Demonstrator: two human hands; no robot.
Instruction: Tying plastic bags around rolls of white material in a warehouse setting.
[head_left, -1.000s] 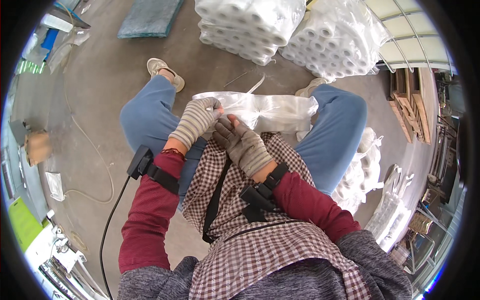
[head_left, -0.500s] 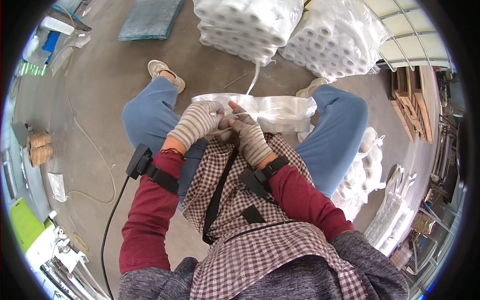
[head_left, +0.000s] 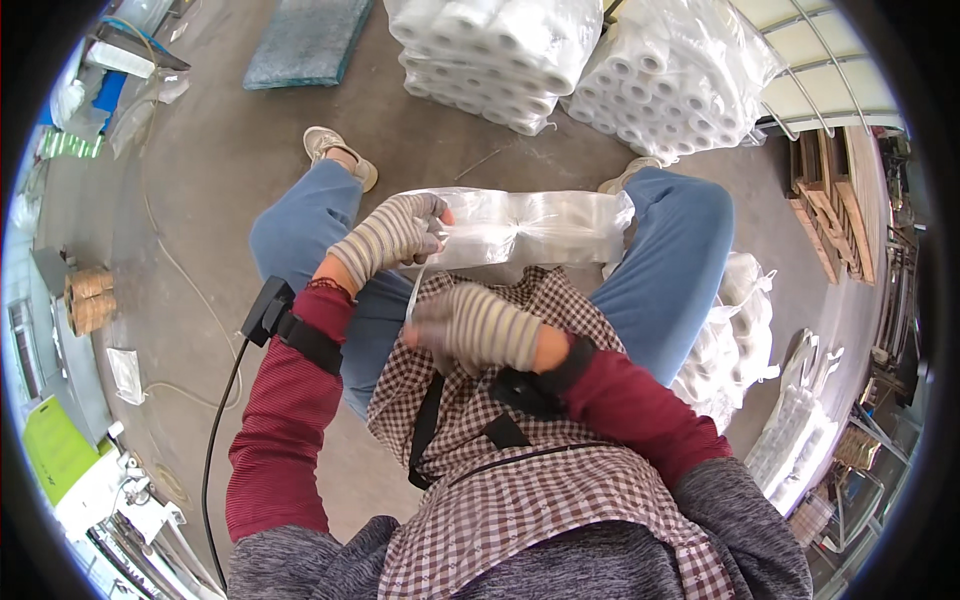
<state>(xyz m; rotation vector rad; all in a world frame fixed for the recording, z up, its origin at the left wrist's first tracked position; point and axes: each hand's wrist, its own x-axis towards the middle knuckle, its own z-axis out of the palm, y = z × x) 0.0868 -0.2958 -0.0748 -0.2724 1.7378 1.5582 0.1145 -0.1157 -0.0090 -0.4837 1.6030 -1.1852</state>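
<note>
A clear plastic bag of whitish rolls (head_left: 575, 228) lies crosswise between my knees, cinched near its middle. At its left end my left hand (head_left: 395, 238), in a striped fingerless glove, is closed with thumb and fingers pinching the bag's plastic. A thin white strip (head_left: 416, 287) runs from beside the left fingers down to my right hand (head_left: 480, 325). That hand, gloved alike and smeared by motion, is in front of my checked apron (head_left: 520, 500), its fingers curled at the strip's lower end. The exact grip of both hands is partly hidden.
Two big plastic-wrapped stacks of rolls (head_left: 500, 60) (head_left: 665, 95) stand ahead. A bluish slab (head_left: 305, 45) lies far left, wooden pallets (head_left: 825, 200) lean at right. More bagged rolls (head_left: 735, 335) sit by my right knee. A hose (head_left: 185, 275) crosses the floor at left.
My hands have parted: the right has moved down and toward me, drawing the strip, while the left has shifted slightly left. The strip reaching toward the far stack is no longer seen there.
</note>
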